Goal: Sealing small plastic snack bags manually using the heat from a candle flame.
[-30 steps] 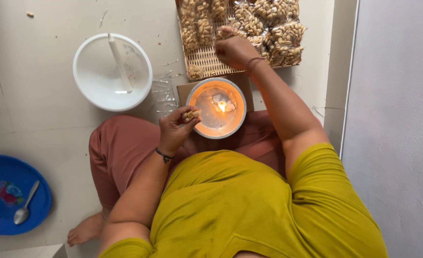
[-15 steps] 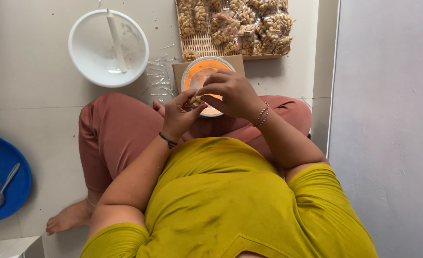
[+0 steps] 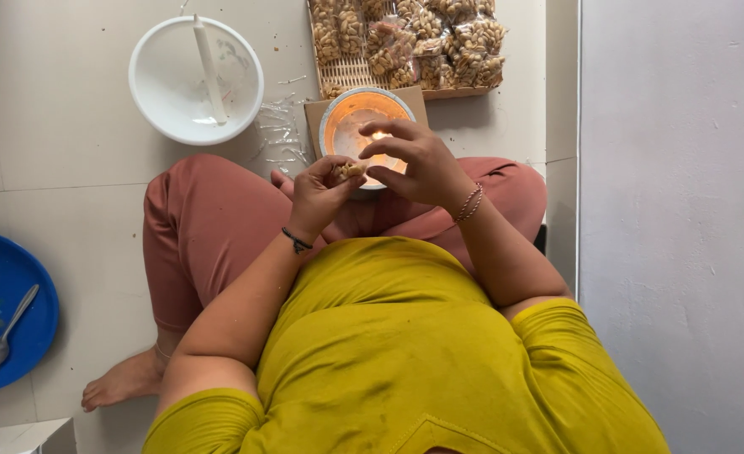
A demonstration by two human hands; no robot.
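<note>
I sit cross-legged on a tiled floor. My left hand point(image 3: 317, 195) pinches a small clear packet of nuts point(image 3: 348, 171) over my lap. My right hand point(image 3: 414, 164) meets it from the right, fingers curled on the packet's top edge. Just beyond both hands stands a round metal tin point(image 3: 348, 113) with a small flame glowing inside, resting on a piece of cardboard point(image 3: 314, 118). Behind it a woven tray point(image 3: 351, 74) holds several filled nut packets point(image 3: 439, 42).
A white bowl point(image 3: 157, 92) with a white stick in it sits at the upper left. Loose clear wrappers point(image 3: 281, 134) lie beside it. A blue plate point(image 3: 18, 336) with a spoon point(image 3: 2, 335) lies at the far left. A grey wall point(image 3: 683, 210) runs along the right.
My right hand came back from the woven tray to join my left hand on the packet in front of the tin. The view shifted a little.
</note>
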